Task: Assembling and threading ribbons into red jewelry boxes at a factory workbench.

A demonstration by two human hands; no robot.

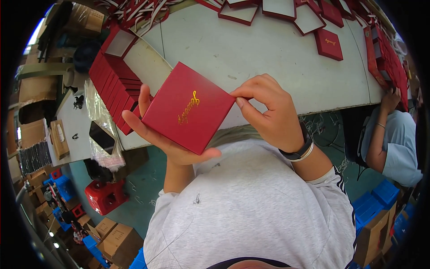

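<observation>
A square red gift box (186, 107) with gold script on its top is held tilted in front of my chest, over the near edge of the table. My left hand (179, 156) supports it from below and at the left, fingers along one side and thumb at the near corner. At the box's right corner, my right hand (275, 112) pinches with thumb and index finger. The box's underside is hidden, and so is part of my left palm.
Red boxes (114, 87) stand in a row at the table's left. Open box parts (239, 13) and a closed red box (329, 45) lie at the far side. Left are a phone (102, 136) and a red stool (105, 197). Another person (389, 143) works at the right.
</observation>
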